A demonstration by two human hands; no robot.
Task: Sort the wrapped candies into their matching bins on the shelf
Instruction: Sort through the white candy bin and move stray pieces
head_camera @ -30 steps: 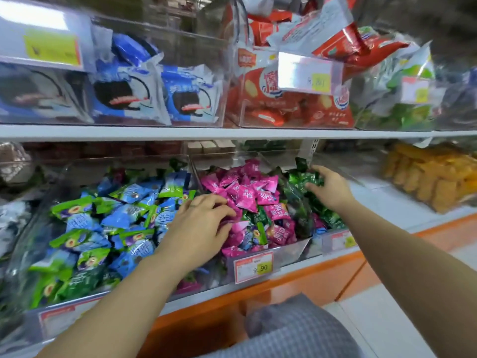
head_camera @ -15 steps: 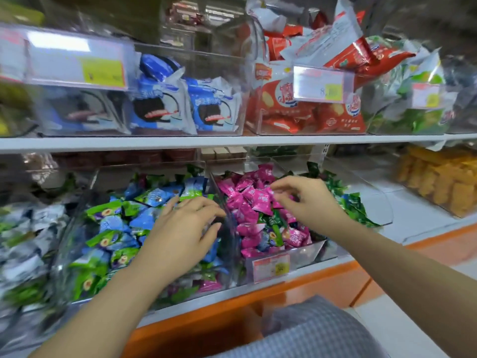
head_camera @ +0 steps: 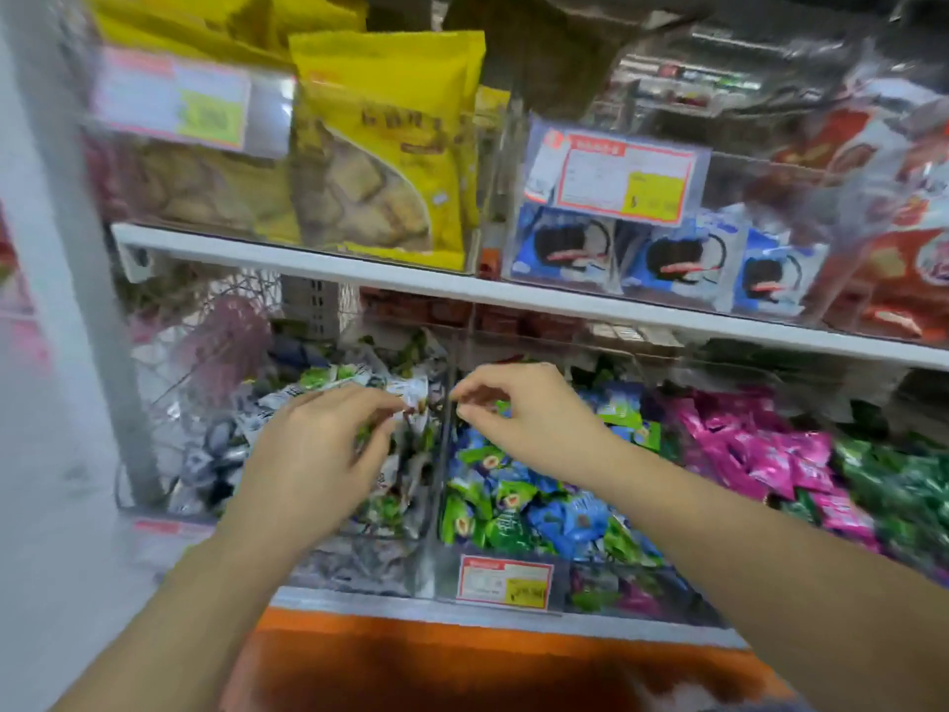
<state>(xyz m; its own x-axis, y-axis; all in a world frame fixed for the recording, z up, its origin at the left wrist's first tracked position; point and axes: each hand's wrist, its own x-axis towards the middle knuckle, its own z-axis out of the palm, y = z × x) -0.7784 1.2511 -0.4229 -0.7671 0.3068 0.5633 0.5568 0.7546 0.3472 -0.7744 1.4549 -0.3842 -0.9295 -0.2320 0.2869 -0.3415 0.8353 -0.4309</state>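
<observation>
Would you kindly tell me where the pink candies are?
In the head view, on the lower shelf at right, between the blue-green candies and the dark green candies: pink candies.

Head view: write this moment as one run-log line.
left hand: over white-candy bin, grip blurred | right hand: curled over blue-green candy bin, hold unclear

left hand (head_camera: 308, 454): motion-blurred; fingertips are in among the white wrappers (head_camera: 411, 393), can't tell if one is pinched
right hand (head_camera: 524, 408): thumb and forefinger nearly closed by the clear divider (head_camera: 445, 454); anything between them is too small to make out
lower price tag (head_camera: 506, 580): print unreadable
green candies (head_camera: 904, 485): smeared, cut off by right edge
red bags (head_camera: 904, 259): blurred, cut off by right edge
</observation>
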